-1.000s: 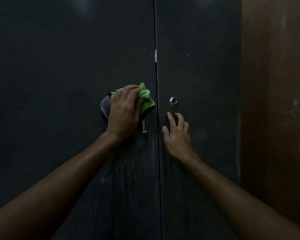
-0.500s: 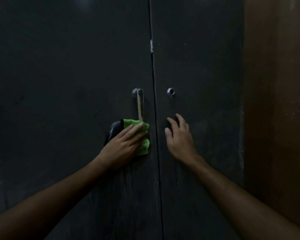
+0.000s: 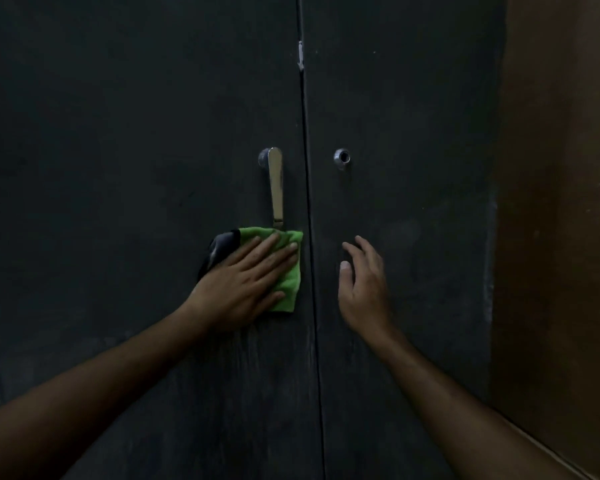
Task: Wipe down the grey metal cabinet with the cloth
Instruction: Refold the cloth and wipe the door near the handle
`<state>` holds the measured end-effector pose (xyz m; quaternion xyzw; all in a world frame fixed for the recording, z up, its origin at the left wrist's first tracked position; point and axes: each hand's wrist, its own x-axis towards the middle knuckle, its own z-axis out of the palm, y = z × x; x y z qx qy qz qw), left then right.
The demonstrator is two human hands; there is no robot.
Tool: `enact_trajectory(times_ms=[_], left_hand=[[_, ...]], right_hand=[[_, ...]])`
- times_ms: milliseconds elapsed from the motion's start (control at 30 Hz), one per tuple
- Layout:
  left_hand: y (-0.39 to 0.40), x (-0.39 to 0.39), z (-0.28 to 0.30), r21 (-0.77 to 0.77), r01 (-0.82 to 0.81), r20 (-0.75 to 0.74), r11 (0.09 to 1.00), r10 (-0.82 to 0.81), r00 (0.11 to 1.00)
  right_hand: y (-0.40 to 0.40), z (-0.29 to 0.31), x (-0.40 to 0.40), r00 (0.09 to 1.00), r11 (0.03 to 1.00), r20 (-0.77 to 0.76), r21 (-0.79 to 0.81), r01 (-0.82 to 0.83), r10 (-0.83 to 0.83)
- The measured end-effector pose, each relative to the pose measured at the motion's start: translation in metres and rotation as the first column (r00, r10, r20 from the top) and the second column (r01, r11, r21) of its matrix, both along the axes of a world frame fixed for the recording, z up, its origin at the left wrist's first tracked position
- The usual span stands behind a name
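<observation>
The dark grey metal cabinet [image 3: 118, 150] fills the view, its two doors meeting at a vertical seam. My left hand [image 3: 246, 282] lies flat on a green cloth [image 3: 288, 292] with a grey-black edge, pressing it against the left door just below the chrome lever handle [image 3: 276, 185]. My right hand [image 3: 364, 282] holds nothing and has its fingers spread; it is at the right door beside the seam, below the round chrome lock [image 3: 342, 156]. Whether its fingertips touch the door I cannot tell.
A brown wall [image 3: 561, 202] runs along the cabinet's right side. A small pale chip [image 3: 300, 55] marks the seam above the handle. Faint streaks show on the left door below the cloth.
My left hand has slid the cloth down from over the handle to below it, which uncovers the lever. My right hand has lifted its palm off the right door.
</observation>
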<state>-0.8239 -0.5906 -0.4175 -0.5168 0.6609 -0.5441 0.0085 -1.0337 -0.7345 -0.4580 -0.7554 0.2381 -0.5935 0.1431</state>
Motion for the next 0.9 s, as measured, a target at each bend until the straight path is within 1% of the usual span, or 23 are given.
enact_trajectory(times_ms=[33,67,133,167,200,267,333,400,433,467,533,633,667,733,800,867,900], left_hand=[[-0.003,-0.001,0.001,-0.032,0.003,-0.007,0.999,-0.004,1.000],[-0.007,-0.009,0.001,-0.091,-0.011,-0.057,0.996,0.006,0.998],[-0.022,-0.033,-0.009,-0.180,-0.070,-0.209,0.981,0.031,0.977],[-0.030,-0.042,-0.016,-0.177,-0.079,-0.271,0.981,0.029,0.962],[-0.034,-0.047,-0.024,-0.142,-0.063,-0.317,0.988,0.015,0.948],[-0.032,-0.045,-0.030,-0.028,0.051,-0.386,0.998,-0.058,0.921],[-0.020,-0.042,-0.020,0.052,0.225,-0.471,0.973,-0.175,0.865],[-0.004,-0.039,-0.003,0.097,0.385,-0.586,0.918,-0.260,0.767],[0.004,-0.038,0.004,0.096,0.436,-0.606,0.895,-0.295,0.739],[0.011,-0.037,0.009,0.080,0.459,-0.588,0.885,-0.330,0.738],[0.024,-0.027,0.013,0.033,0.436,-0.483,0.899,-0.368,0.794],[0.035,-0.006,0.005,-0.073,0.295,-0.270,0.953,-0.304,0.914],[0.035,0.000,0.000,-0.108,0.248,-0.232,0.963,-0.267,0.935],[0.030,0.006,-0.006,-0.151,0.215,-0.221,0.965,-0.245,0.944],[0.025,0.010,-0.008,-0.180,0.222,-0.242,0.958,-0.262,0.934],[0.024,0.013,-0.009,-0.182,0.220,-0.280,0.958,-0.265,0.923],[0.023,0.014,-0.009,-0.174,0.201,-0.284,0.964,-0.244,0.927]], right_hand=[[0.003,0.000,0.002,1.000,1.000,0.012,0.005,0.002,-0.002],[0.006,0.001,0.004,1.000,1.000,0.023,0.002,0.007,-0.007],[0.013,0.005,0.007,0.998,0.999,0.062,-0.037,0.028,-0.026],[0.017,0.005,0.008,0.996,0.997,0.088,-0.071,0.036,-0.030],[0.022,0.005,0.009,0.994,0.993,0.102,-0.113,0.037,-0.025],[0.033,0.002,0.015,0.997,0.978,0.077,-0.206,0.022,-0.006],[0.044,-0.001,0.026,0.998,0.968,0.053,-0.253,-0.007,0.021],[0.058,-0.004,0.044,0.995,0.974,0.085,-0.223,-0.038,0.058],[0.065,-0.005,0.053,0.991,0.979,0.105,-0.194,-0.067,0.088],[0.072,-0.006,0.061,0.986,0.981,0.115,-0.164,-0.103,0.123],[0.079,-0.009,0.074,0.983,0.982,0.092,-0.108,-0.151,0.162],[0.082,-0.016,0.089,0.997,0.988,-0.014,-0.130,-0.079,0.077],[0.081,-0.017,0.093,0.999,0.988,-0.039,-0.147,-0.044,0.039],[0.079,-0.013,0.098,0.995,0.982,-0.083,-0.187,0.039,-0.056],[0.070,-0.004,0.100,0.971,0.946,-0.103,-0.267,0.181,-0.215],[0.054,0.010,0.094,0.929,0.887,-0.070,-0.331,0.323,-0.364],[0.044,0.014,0.089,0.912,0.867,-0.046,-0.334,0.370,-0.407]])
